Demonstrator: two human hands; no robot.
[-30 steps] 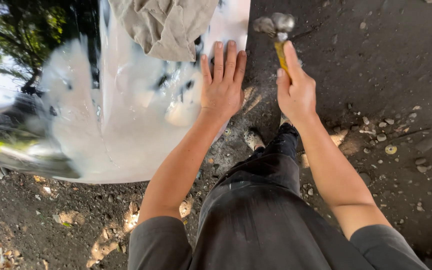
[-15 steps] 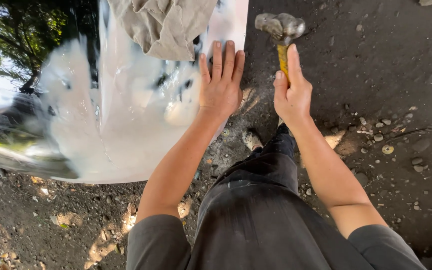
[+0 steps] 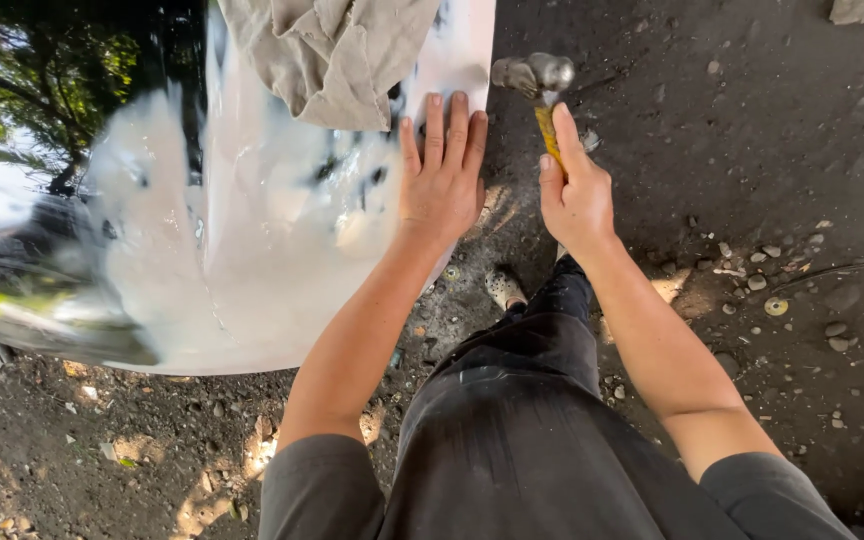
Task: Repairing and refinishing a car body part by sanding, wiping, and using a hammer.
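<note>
My left hand (image 3: 442, 185) is pressed flat, fingers spread, on the right edge of a shiny white metal panel (image 3: 252, 260) lying on the dirt ground (image 3: 752, 150). Right hand (image 3: 577, 195) has its fingers wrapped round a yellow-handled hammer (image 3: 540, 90), head up just beside the panel. Beige cloth (image 3: 332, 50) is draped over the top.

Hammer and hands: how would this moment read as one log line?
left hand: flat on shiny metal panel | right hand: gripping hammer, head raised | cloth: on panel
</note>
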